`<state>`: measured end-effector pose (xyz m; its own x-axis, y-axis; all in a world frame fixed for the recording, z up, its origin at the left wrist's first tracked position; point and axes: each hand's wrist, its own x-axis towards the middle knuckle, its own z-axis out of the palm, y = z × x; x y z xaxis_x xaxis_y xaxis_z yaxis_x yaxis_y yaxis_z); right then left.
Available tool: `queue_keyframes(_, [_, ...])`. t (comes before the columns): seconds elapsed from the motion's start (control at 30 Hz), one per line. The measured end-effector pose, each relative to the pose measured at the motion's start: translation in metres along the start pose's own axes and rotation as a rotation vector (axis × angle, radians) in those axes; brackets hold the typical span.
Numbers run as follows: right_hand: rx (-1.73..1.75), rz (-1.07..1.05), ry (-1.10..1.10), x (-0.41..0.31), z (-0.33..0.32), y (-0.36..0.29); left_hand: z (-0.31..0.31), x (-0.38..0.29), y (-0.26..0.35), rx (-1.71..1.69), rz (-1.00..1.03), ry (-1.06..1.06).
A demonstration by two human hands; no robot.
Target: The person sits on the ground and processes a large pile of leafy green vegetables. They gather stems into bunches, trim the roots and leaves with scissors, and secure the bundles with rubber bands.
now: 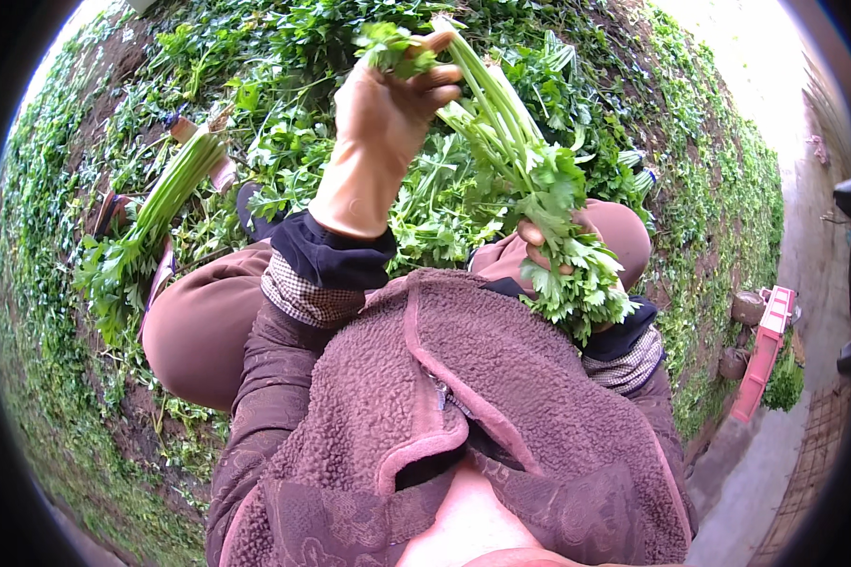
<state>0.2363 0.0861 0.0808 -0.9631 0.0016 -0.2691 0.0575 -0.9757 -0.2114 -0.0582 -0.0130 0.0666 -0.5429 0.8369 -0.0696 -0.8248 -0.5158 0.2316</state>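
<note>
My left hand (390, 120) is raised at the upper middle, slightly blurred, its curled fingers around a small tuft of celery leaves (397, 53). Its fingertips are close beside the root end of a celery bunch (500, 103); whether they touch it, I cannot tell. That bunch slants down to the right, root end up. Around its leafy end my right hand (539, 244) is closed, partly hidden by leaves, above my right thigh. Another celery bunch (174, 184) lies at the left, beyond my left knee, its leaves towards me.
Loose celery and leaves (432, 191) cover the ground between and before my knees. Small bundles of stalks (638, 170) lie beyond my right knee. Leafy plants spread over the soil on both sides. A red vehicle or cart (762, 361) stands far right by a pale paved strip (812, 283).
</note>
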Motion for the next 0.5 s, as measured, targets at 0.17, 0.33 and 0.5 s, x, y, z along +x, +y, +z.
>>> queue_keyframes(0.17, [-0.021, -0.03, 0.044, -0.005, -0.017, 0.008, -0.008, 0.02, 0.044, 0.182, 0.548, 0.277])
queue_keyframes(0.33, [-0.086, 0.043, -0.19, 0.01, -0.031, 0.0, -0.077, 0.025, 0.078, 1.155, 0.667, 0.405])
queue_keyframes(0.5, [-0.022, 0.079, -0.22, 0.012, -0.004, -0.01, -0.059, 0.015, 0.005, 1.76, 0.735, -0.34])
